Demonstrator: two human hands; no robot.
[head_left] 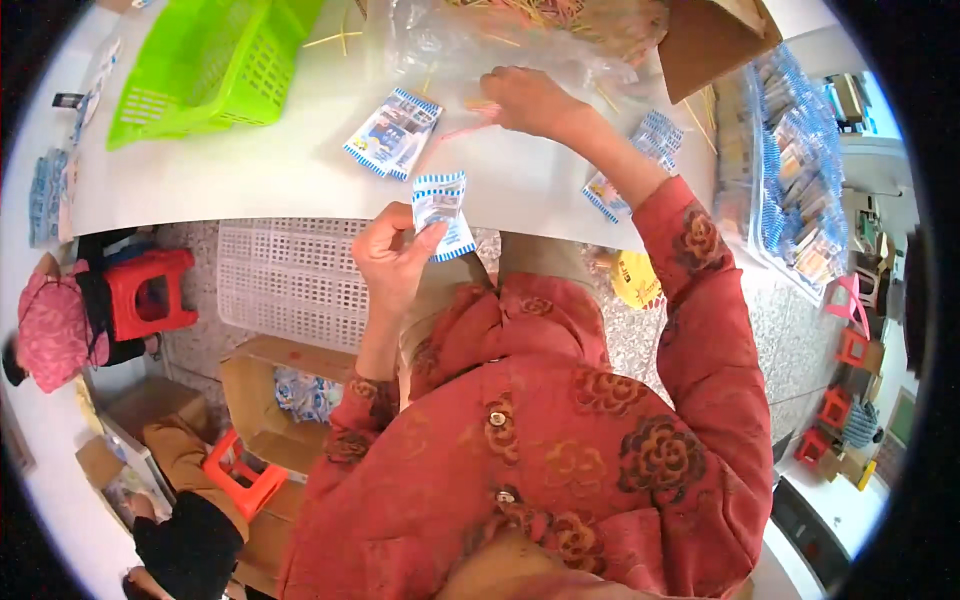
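My left hand [388, 250] pinches a small blue-and-white packet [442, 215] between thumb and fingers, just off the table's near edge. Over the table, the fingers of my right hand [530, 100] are drawn together around thin pink sticks [468, 128], whose ends show to the left of the hand. Between the two hands, a little to the left, lies a small pile of similar packets [396, 133]. More packets [655, 138] rest partly hidden under my right forearm. A clear plastic bag [430, 50] spreads just beyond my right hand.
Thin yellow and pink sticks [560, 15] lie heaped at the back beside a cardboard flap [715, 45]. A green basket [210, 80] stands at left, a crate of packets [800, 170] at right. Below are a white crate [290, 270] and a carton [270, 350]. Other people sit at left.
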